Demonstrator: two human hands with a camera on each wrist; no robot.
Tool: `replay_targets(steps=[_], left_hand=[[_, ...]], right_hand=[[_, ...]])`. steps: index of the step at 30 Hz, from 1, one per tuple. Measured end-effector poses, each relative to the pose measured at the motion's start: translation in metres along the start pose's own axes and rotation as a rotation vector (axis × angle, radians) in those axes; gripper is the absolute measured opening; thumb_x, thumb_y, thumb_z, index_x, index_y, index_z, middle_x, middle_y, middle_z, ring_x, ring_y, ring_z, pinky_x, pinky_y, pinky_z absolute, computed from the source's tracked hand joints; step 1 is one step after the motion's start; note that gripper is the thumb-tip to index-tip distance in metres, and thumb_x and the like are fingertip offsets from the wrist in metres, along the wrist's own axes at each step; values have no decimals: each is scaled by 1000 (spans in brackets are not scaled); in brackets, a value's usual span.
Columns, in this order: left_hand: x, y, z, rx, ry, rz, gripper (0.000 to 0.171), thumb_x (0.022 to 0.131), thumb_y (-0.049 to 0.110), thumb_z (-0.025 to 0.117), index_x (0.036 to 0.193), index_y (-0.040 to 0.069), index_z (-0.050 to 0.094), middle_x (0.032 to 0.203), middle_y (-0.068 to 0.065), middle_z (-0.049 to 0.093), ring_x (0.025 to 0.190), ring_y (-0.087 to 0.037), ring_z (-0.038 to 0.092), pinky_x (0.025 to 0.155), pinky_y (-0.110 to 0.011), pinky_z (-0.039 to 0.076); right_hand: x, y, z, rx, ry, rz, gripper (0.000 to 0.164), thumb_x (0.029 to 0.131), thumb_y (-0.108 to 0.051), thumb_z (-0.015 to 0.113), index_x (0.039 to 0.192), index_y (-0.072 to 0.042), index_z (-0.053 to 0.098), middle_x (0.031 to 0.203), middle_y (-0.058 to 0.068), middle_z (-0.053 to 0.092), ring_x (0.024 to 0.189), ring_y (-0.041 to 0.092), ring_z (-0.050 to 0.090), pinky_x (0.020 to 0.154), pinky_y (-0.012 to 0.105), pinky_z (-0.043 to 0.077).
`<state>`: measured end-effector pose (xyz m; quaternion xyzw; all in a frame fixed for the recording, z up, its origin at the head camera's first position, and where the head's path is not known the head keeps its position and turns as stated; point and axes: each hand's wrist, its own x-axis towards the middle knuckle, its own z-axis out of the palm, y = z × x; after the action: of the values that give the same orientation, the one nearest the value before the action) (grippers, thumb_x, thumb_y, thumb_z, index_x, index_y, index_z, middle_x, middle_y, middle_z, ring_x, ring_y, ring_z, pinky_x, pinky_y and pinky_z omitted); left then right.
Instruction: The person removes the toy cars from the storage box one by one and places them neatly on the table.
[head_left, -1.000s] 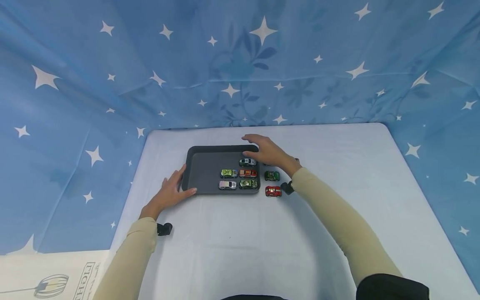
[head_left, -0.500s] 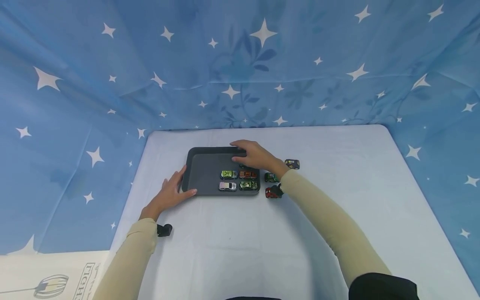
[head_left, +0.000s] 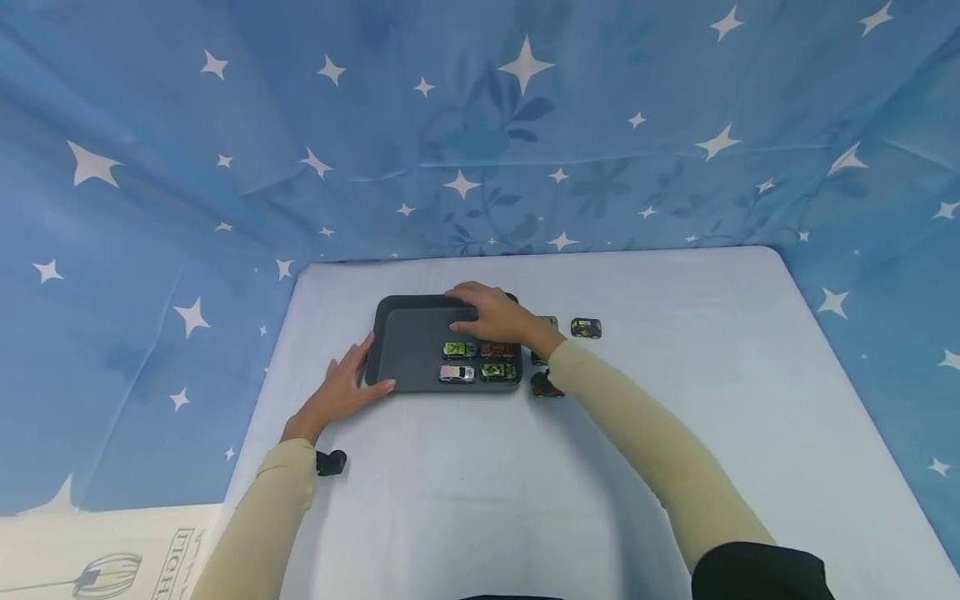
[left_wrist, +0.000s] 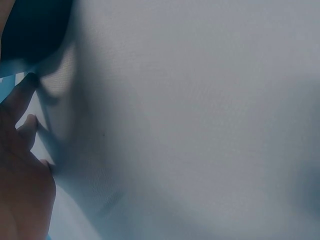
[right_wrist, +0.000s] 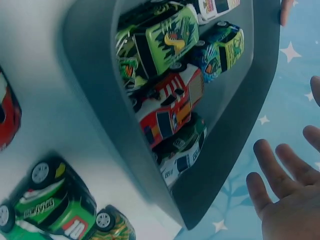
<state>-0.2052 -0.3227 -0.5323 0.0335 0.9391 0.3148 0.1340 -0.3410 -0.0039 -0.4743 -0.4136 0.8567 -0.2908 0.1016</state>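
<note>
A dark grey tray point(head_left: 408, 342) lies on the white table, toy cars gathered at its right end. My left hand point(head_left: 337, 393) rests at the tray's near left corner, thumb and fingers spread. In the left wrist view that hand point(left_wrist: 25, 185) shows only partly. Over the tray's far right part hovers my right hand point(head_left: 497, 317), fingers loosely bent, with no object visible in it. Below it, an orange-red car point(right_wrist: 170, 107) and a white and dark green car point(right_wrist: 185, 155) sit in the tray. Lime point(head_left: 459, 350), silver-white point(head_left: 457, 374) and green point(head_left: 498, 372) cars are there too.
Right of the tray stand loose cars: a dark blue and yellow one point(head_left: 586, 327), a green one point(right_wrist: 55, 205), and a red one point(right_wrist: 6, 112) partly behind the wrist camera. A blue star-patterned cloth point(head_left: 480, 125) hangs behind the table.
My right hand has moved left across the tray, now covering the white and dark green car in the head view and uncovering the dark blue and yellow one. The left hand has stayed put.
</note>
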Motion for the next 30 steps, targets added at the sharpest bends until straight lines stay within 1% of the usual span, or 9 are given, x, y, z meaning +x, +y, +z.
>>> replay_targets(steps=[7, 12, 15, 19, 22, 25, 30], left_hand=[[-8, -4, -5, 1, 7, -17, 101, 84, 65, 64, 157, 36, 0, 164, -10, 10, 150, -33, 1, 116, -62, -7], [-4, -5, -3, -10, -3, -24, 101, 83, 68, 63, 156, 40, -2, 164, -9, 10, 150, -32, 1, 116, -61, -7], [-2, -4, -2, -13, -11, -28, 100, 83, 69, 61, 155, 43, -3, 164, -8, 9, 151, -31, 1, 117, -59, -8], [0, -3, -2, -14, -11, -27, 99, 83, 69, 61, 155, 43, -2, 164, -8, 9, 151, -30, 1, 117, -59, -7], [0, -3, -2, -19, -14, -29, 99, 83, 70, 61, 154, 44, -2, 164, -9, 8, 151, -30, 0, 117, -59, -8], [0, -2, -3, -23, -15, -28, 100, 82, 69, 61, 155, 44, -2, 164, -9, 8, 151, -30, 0, 117, -59, -8], [0, -2, -5, -15, -9, -3, 101, 84, 65, 63, 157, 38, -1, 164, -9, 9, 150, -31, 2, 116, -60, -7]], right_hand=[[7, -11, 11, -34, -80, 35, 71, 93, -54, 60, 151, -17, 40, 149, 9, 41, 133, 28, 45, 112, 55, 29], [3, -11, 15, -46, -110, 63, 73, 92, -59, 56, 151, -20, 39, 151, 8, 38, 137, 28, 40, 113, 59, 24], [1, -11, 17, -50, -113, 72, 71, 93, -56, 58, 151, -20, 40, 150, 8, 40, 136, 28, 42, 113, 61, 24], [-1, -11, 19, -49, -122, 58, 67, 93, -45, 65, 150, -17, 41, 146, 9, 44, 131, 27, 48, 111, 63, 26], [-2, -10, 20, -46, -137, 51, 65, 93, -37, 67, 149, -16, 42, 145, 9, 46, 128, 26, 50, 110, 62, 28], [-2, -9, 22, -38, -150, 53, 64, 93, -32, 69, 148, -14, 43, 145, 9, 46, 130, 27, 48, 111, 61, 27], [-2, -9, 26, -46, -163, 52, 61, 92, -31, 70, 146, -13, 47, 147, 9, 46, 137, 29, 40, 113, 62, 24]])
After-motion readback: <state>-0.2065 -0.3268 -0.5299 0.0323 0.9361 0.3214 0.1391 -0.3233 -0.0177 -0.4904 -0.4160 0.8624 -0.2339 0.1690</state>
